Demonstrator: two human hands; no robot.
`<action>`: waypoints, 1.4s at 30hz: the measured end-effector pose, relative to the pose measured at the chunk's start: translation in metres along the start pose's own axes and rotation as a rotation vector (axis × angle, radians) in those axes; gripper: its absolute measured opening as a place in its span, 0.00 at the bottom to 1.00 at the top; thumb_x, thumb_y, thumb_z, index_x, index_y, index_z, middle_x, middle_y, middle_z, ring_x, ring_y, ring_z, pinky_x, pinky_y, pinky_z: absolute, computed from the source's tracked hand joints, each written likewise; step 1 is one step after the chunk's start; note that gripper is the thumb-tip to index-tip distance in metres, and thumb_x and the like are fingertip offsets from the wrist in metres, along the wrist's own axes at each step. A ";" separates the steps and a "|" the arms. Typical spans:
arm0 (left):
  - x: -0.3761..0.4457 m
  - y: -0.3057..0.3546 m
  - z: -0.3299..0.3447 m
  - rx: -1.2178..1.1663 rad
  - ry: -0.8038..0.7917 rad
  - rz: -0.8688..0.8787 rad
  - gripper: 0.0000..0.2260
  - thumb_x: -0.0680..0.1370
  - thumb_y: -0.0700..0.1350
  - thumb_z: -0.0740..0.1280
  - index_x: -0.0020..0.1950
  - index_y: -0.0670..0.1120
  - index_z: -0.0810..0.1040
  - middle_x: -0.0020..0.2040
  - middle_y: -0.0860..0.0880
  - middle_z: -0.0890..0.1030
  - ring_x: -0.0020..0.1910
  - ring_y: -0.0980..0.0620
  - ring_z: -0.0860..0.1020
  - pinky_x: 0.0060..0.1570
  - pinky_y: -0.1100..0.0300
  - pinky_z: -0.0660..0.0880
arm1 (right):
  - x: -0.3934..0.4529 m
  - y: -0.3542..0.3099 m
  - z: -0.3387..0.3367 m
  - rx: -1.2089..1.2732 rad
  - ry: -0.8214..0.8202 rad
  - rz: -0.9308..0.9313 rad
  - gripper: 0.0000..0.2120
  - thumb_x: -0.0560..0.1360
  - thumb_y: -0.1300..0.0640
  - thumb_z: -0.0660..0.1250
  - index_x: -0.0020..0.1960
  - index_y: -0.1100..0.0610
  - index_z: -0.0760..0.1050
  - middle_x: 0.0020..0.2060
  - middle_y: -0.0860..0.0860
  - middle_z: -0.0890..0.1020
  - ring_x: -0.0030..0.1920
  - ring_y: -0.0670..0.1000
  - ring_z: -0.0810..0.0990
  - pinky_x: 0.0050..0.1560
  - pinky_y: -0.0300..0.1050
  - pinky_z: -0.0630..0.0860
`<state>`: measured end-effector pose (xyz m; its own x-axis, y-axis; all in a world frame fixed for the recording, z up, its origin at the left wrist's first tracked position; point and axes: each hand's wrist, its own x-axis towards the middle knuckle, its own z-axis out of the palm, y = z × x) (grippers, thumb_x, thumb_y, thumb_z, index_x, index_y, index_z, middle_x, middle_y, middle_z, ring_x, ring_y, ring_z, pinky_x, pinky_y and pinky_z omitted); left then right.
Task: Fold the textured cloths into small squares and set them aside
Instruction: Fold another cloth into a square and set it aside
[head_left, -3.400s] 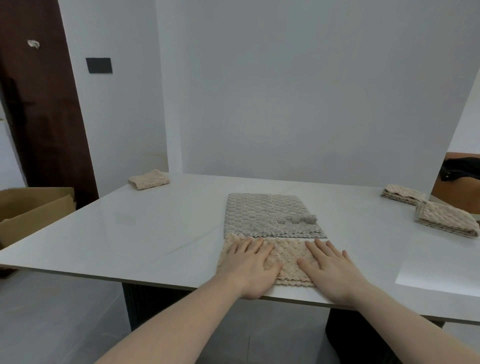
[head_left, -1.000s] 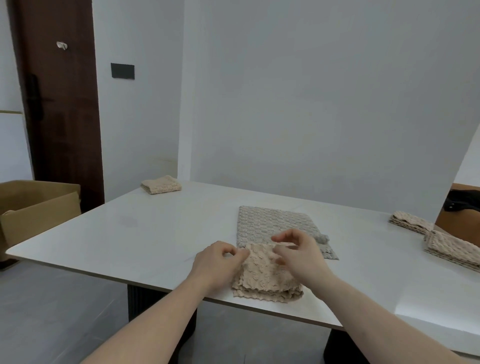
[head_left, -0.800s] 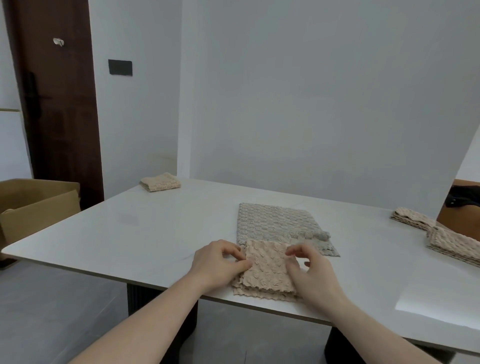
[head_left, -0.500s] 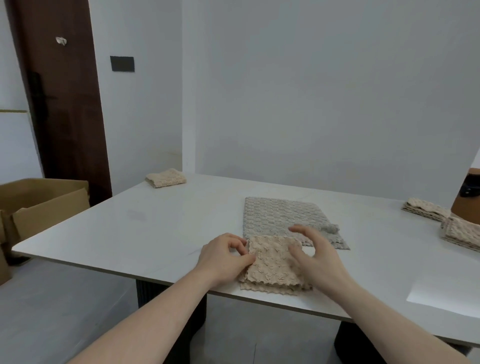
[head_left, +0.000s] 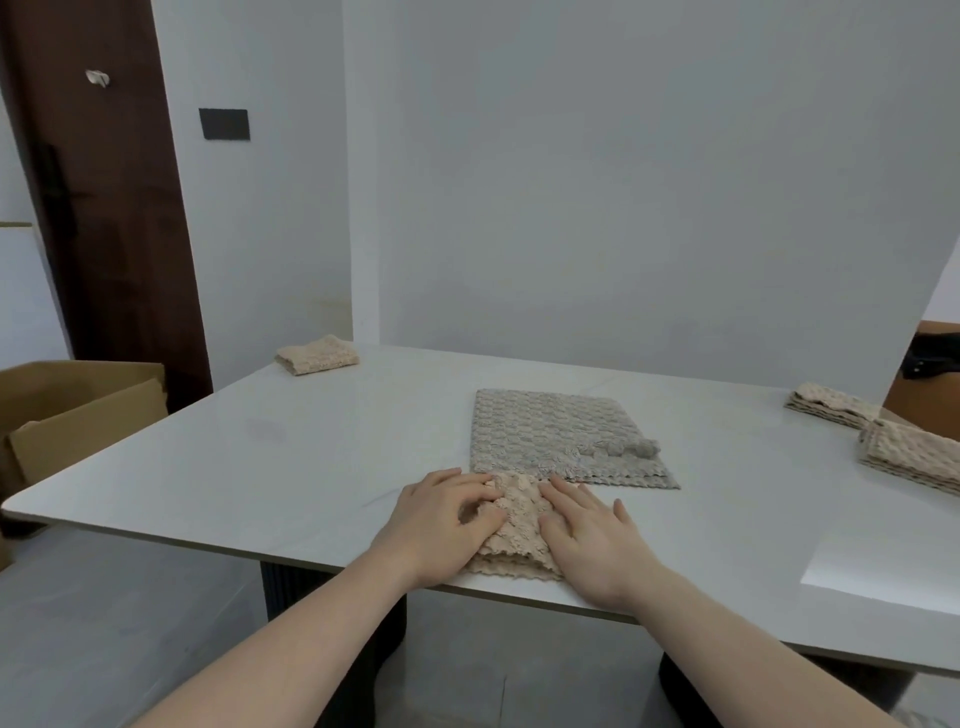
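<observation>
A beige textured cloth (head_left: 518, 525), folded into a small square, lies at the near edge of the white table (head_left: 291, 457). My left hand (head_left: 441, 525) rests on its left side with fingers loosely bent over the fabric. My right hand (head_left: 589, 530) lies flat on its right side, fingers straight. Just behind it a grey textured cloth (head_left: 556, 441) lies spread out, with one corner turned over. A folded beige cloth (head_left: 317, 354) sits at the far left of the table.
Two stacks of beige cloths (head_left: 831, 406) (head_left: 911, 457) lie at the table's right side. An open cardboard box (head_left: 67, 410) stands on the floor at the left, beside a dark wooden door (head_left: 104, 208). A white wall rises behind the table.
The beige cloth went from a long strip to a small square. Both hands, which pinched its edges a moment ago, have come down and now press on top of it.
</observation>
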<state>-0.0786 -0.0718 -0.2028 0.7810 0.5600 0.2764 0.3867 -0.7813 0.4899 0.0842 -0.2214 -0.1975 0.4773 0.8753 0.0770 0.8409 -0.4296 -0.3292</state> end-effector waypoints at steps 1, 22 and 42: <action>0.000 0.002 0.000 0.011 0.013 -0.018 0.19 0.79 0.66 0.60 0.66 0.63 0.78 0.73 0.66 0.70 0.76 0.60 0.61 0.76 0.54 0.54 | 0.000 -0.001 0.000 0.003 0.001 0.008 0.28 0.83 0.42 0.46 0.82 0.43 0.53 0.82 0.40 0.52 0.82 0.48 0.48 0.81 0.59 0.42; 0.003 0.001 -0.001 0.077 0.139 -0.270 0.29 0.74 0.74 0.53 0.63 0.57 0.75 0.62 0.60 0.74 0.66 0.54 0.70 0.70 0.53 0.62 | -0.010 -0.001 -0.007 0.362 0.324 0.263 0.25 0.75 0.42 0.59 0.71 0.46 0.67 0.58 0.46 0.79 0.63 0.54 0.73 0.66 0.51 0.69; 0.009 0.015 -0.024 -0.069 -0.120 -0.370 0.24 0.70 0.72 0.63 0.49 0.53 0.80 0.54 0.59 0.70 0.54 0.55 0.69 0.58 0.60 0.63 | 0.004 -0.014 -0.044 0.367 -0.072 0.433 0.39 0.71 0.45 0.69 0.79 0.45 0.59 0.49 0.35 0.74 0.56 0.44 0.71 0.71 0.44 0.60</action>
<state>-0.0777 -0.0720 -0.1731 0.6482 0.7610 -0.0256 0.6221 -0.5099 0.5942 0.0855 -0.2214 -0.1514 0.7293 0.6552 -0.1972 0.4229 -0.6581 -0.6229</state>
